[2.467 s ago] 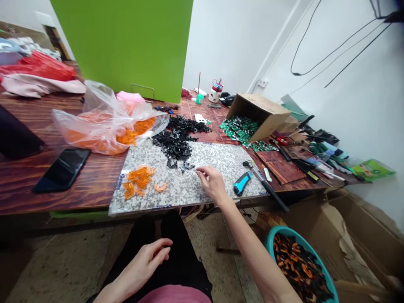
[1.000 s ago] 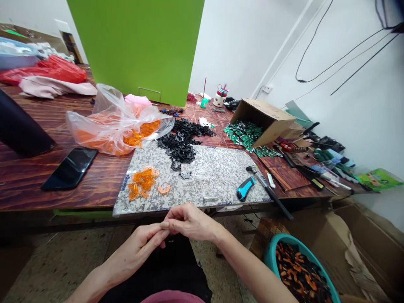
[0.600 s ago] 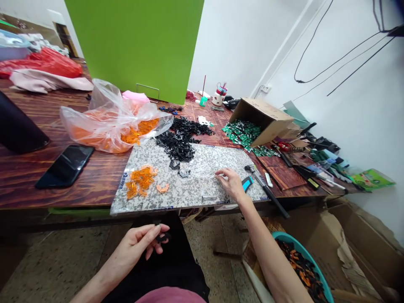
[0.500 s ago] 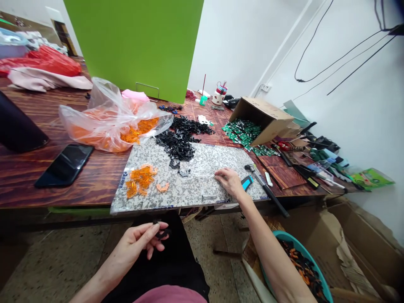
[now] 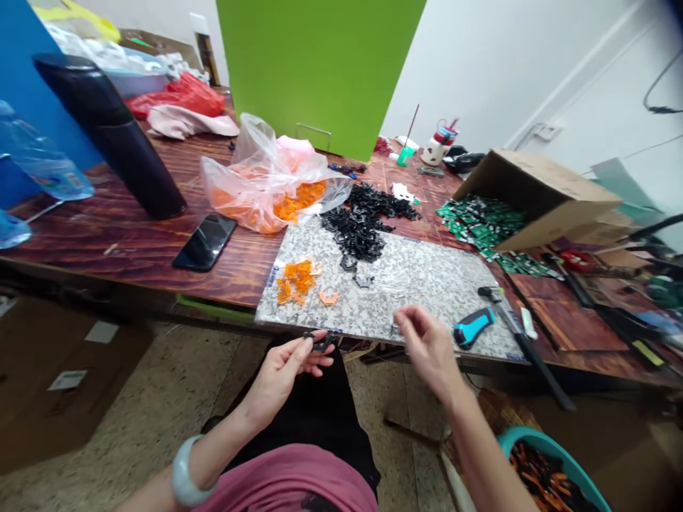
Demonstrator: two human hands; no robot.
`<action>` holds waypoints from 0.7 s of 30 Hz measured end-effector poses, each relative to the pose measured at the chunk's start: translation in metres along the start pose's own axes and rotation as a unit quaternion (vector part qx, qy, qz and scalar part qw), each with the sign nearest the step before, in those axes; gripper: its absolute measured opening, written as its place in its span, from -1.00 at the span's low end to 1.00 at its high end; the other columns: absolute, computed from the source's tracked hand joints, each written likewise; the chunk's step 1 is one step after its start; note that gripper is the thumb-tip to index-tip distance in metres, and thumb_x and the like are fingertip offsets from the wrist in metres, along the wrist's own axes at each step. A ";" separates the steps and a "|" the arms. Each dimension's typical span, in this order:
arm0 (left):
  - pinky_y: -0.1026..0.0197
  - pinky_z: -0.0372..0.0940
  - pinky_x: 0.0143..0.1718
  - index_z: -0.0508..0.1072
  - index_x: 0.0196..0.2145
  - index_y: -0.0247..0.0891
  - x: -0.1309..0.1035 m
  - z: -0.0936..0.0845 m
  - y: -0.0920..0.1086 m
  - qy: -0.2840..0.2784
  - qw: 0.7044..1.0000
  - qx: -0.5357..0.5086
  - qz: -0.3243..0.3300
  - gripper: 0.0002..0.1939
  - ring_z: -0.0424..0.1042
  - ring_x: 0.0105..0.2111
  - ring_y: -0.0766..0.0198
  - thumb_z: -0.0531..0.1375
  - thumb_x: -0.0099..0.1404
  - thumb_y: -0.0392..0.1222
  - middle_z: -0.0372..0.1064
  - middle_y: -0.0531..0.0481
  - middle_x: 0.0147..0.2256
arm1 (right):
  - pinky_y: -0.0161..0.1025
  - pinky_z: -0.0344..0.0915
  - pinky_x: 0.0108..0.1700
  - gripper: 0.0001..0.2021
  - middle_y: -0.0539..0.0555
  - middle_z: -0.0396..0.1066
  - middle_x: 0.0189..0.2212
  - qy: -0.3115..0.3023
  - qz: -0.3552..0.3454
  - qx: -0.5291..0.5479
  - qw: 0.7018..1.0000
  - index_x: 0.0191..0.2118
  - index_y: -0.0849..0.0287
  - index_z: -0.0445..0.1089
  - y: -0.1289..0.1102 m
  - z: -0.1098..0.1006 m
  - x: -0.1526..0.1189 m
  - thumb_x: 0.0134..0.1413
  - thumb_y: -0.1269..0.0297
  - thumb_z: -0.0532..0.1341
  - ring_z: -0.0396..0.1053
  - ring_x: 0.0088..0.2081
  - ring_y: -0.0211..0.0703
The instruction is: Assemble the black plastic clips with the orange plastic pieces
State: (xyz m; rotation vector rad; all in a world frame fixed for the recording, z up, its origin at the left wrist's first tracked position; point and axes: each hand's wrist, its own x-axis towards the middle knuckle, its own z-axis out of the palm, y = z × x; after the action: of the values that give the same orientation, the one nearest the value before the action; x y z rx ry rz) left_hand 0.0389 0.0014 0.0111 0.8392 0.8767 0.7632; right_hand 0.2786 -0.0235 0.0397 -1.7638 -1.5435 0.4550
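Note:
My left hand [image 5: 291,363] pinches a small black plastic part [image 5: 323,343] between thumb and fingers, just off the front edge of the speckled board [image 5: 448,284]. Over that edge, my right hand [image 5: 427,345] has thumb and forefinger pressed together; anything between them is too small or blurred to tell. A heap of similar black parts [image 5: 357,238] lies at the board's back left. Thin silvery pins [image 5: 398,282] are spread in the middle. Clear orange pieces [image 5: 296,281] form a small pile at left, with one peach-coloured piece [image 5: 328,298] beside them.
A blue-and-black handle [image 5: 474,328] and a hammer [image 5: 526,348] lie at right. Green circuit boards [image 5: 474,224] spill from a tipped carton [image 5: 555,185]. Left stand a plastic bag [image 5: 240,192], a phone [image 5: 205,242] and a dark flask [image 5: 128,149]. A teal basin [image 5: 570,462] sits below right.
My right hand has drawn back from the pins toward the board's front edge, nearer my left hand. The left hand still holds the black part. My view has swung left.

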 end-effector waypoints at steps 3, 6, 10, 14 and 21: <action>0.18 0.37 -0.21 0.47 -0.04 -0.33 -0.001 0.006 -0.002 0.009 0.999 -0.017 0.028 -0.59 0.51 -0.19 0.08 0.17 0.27 -0.01 0.54 -0.19 -0.17 | -0.34 0.23 -0.39 -0.84 0.00 0.36 -0.47 -0.047 0.008 0.139 0.989 -0.34 0.16 0.35 -0.044 0.038 -0.035 0.20 0.22 0.11 0.30 -0.44 -0.25; 0.13 0.34 -0.08 0.45 0.00 -0.30 -0.002 0.009 -0.004 0.001 0.998 -0.030 0.054 -0.60 0.48 -0.12 0.08 0.15 0.29 -0.03 0.54 -0.14 -0.15 | -0.35 0.26 -0.39 -0.85 0.01 0.41 -0.45 -0.041 0.023 0.202 0.978 -0.33 0.18 0.37 -0.064 0.070 -0.052 0.18 0.26 0.12 0.33 -0.44 -0.27; 0.12 0.29 0.02 0.43 0.04 -0.24 -0.004 0.008 -0.007 -0.012 0.998 -0.024 0.065 -0.60 0.45 -0.06 0.09 0.13 0.31 -0.04 0.52 -0.09 -0.10 | -0.35 0.26 -0.41 -0.85 0.01 0.40 -0.48 -0.017 0.031 0.202 0.979 -0.36 0.19 0.37 -0.064 0.086 -0.054 0.17 0.26 0.13 0.32 -0.47 -0.28; 0.10 0.26 0.06 0.42 0.05 -0.22 -0.006 0.005 -0.009 -0.013 0.998 -0.003 0.068 -0.60 0.43 -0.03 0.07 0.13 0.31 -0.04 0.49 -0.09 -0.06 | -0.34 0.27 -0.40 -0.84 0.01 0.39 -0.50 -0.017 0.021 0.185 0.982 -0.39 0.17 0.37 -0.066 0.085 -0.051 0.16 0.27 0.13 0.34 -0.47 -0.26; 0.05 0.26 0.07 0.40 0.07 -0.23 -0.005 0.002 -0.012 -0.017 0.997 0.008 0.077 -0.58 0.41 -0.01 0.03 0.11 0.32 -0.03 0.47 -0.11 -0.04 | -0.34 0.28 -0.42 -0.83 0.01 0.40 -0.52 -0.009 0.031 0.189 0.981 -0.39 0.18 0.39 -0.071 0.088 -0.052 0.16 0.24 0.13 0.35 -0.50 -0.26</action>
State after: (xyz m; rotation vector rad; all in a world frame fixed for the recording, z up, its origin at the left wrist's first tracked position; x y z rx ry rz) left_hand 0.0416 -0.0093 0.0030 0.9395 0.7957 0.8742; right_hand 0.1581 -0.0467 0.0222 -1.5156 -1.3131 0.7443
